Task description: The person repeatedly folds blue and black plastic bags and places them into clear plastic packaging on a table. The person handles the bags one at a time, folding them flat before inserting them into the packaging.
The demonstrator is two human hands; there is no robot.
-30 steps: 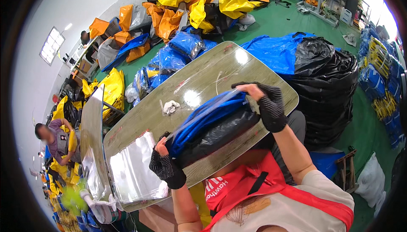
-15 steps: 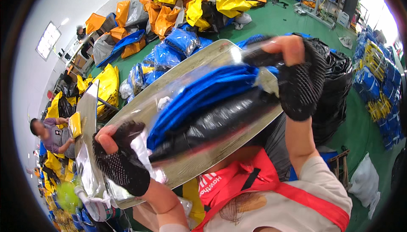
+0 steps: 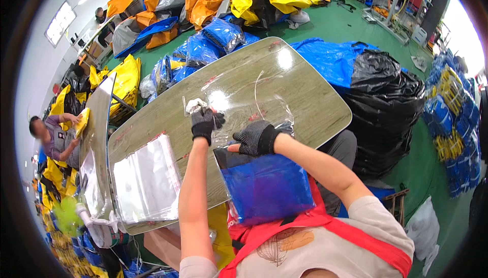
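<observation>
On the table, a clear plastic bag (image 3: 269, 189) holds a folded blue and black piece; its near end rests against my apron. My right hand (image 3: 258, 138), in a black dotted glove with bare fingertips, lies across the bag's upper part, thumb and fingers apart. Beyond it, the bag's clear end spreads out loosely. My left hand (image 3: 205, 123), gloved alike, reaches forward with its fingers apart, its fingertips beside a crumpled white wad (image 3: 195, 105). Whether they touch the wad is hard to tell.
The wood-patterned table (image 3: 315, 105) carries a stack of clear bags (image 3: 147, 179) at left. A big black sack (image 3: 389, 120) stands right of the table, blue packed bags (image 3: 211, 44) lie beyond it. A co-worker (image 3: 56, 138) handles a yellow piece at the left.
The bag with the blue and black piece, held up between both hands before, now lies down on the table's near edge. Both hands have come down and closer together.
</observation>
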